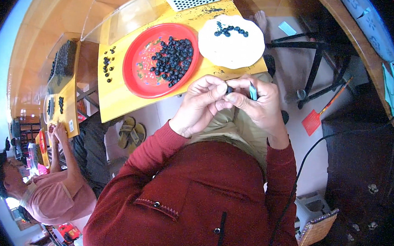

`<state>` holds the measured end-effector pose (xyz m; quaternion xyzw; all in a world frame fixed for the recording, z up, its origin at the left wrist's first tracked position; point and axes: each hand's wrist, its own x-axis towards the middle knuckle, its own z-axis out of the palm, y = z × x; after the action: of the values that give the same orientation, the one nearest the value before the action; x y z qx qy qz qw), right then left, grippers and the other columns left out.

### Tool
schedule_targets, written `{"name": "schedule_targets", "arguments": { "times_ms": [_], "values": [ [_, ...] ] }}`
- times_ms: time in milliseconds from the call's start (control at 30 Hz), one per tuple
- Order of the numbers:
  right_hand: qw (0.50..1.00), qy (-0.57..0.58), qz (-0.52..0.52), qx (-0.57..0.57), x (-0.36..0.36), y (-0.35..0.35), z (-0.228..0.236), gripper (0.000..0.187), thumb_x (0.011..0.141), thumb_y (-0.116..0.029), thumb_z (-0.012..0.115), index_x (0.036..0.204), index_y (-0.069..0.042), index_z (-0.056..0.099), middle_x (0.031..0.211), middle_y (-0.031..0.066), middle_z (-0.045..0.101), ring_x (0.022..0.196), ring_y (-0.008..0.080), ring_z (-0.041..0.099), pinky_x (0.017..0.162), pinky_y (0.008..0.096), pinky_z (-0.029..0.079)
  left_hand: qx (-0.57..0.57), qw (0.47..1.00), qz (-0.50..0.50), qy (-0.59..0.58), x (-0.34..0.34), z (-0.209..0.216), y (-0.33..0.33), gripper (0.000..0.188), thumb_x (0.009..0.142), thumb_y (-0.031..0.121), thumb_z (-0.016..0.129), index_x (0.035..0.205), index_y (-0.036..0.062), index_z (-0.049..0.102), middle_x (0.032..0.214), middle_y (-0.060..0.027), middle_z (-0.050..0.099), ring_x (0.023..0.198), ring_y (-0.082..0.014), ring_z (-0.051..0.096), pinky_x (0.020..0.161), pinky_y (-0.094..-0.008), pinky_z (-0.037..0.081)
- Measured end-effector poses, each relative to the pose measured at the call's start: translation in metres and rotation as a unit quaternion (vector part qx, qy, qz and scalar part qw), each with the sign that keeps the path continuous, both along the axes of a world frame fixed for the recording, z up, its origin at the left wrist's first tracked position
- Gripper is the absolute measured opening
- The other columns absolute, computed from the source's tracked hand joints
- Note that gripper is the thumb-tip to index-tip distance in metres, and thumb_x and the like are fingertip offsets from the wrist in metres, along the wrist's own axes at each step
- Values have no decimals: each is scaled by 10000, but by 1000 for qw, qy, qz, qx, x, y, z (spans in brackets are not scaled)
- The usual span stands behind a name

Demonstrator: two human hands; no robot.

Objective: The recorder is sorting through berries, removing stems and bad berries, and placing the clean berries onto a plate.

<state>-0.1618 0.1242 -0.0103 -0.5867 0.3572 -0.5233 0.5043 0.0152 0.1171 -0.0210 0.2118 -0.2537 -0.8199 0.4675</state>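
Observation:
My left hand [202,103] and my right hand [261,104] meet over my lap, just in front of the yellow table's edge. Pinched between the left fingertips is a small dark round bead [229,89], and the right fingers press against it. A slim teal-and-black tool [253,91] sticks up between my right fingers; its working end is hidden. Beyond the left hand lies a red round tray [132,75] with many dark beads [174,59] heaped on its right side. A white scalloped plate [229,52] carries several more beads [231,30] and dark crumbs near its far side.
A white perforated basket [194,0] of dark beads stands at the table's far edge. Loose beads [108,64] lie on the yellow table [111,101] at left. Across to the left, another person [57,195] works at a similar table. Sandals [131,133] and a red fly swatter [312,122] lie on the floor.

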Motion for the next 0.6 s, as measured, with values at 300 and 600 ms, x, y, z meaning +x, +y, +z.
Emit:
{"name": "schedule_targets", "arguments": {
  "times_ms": [300, 600],
  "values": [
    [999, 5, -14, -51, -9, 6, -1, 156, 873, -124, 700, 985, -17, 679, 809, 20, 663, 718, 61, 593, 651, 227, 468, -14, 999, -36, -7, -4, 2, -1, 113, 922, 46, 608, 1034, 47, 623, 961, -86, 673, 856, -161, 664, 753, -315, 588],
    [999, -41, 7, 4, -17, 8, 0, 157, 912, -132, 651, 969, 9, 688, 790, 17, 665, 734, 60, 586, 662, 220, 464, 7, 999, -52, 12, -8, 1, 3, 139, 924, 70, 613, 1063, 66, 624, 927, -63, 664, 842, -154, 650, 770, -321, 578]
  ]
}}
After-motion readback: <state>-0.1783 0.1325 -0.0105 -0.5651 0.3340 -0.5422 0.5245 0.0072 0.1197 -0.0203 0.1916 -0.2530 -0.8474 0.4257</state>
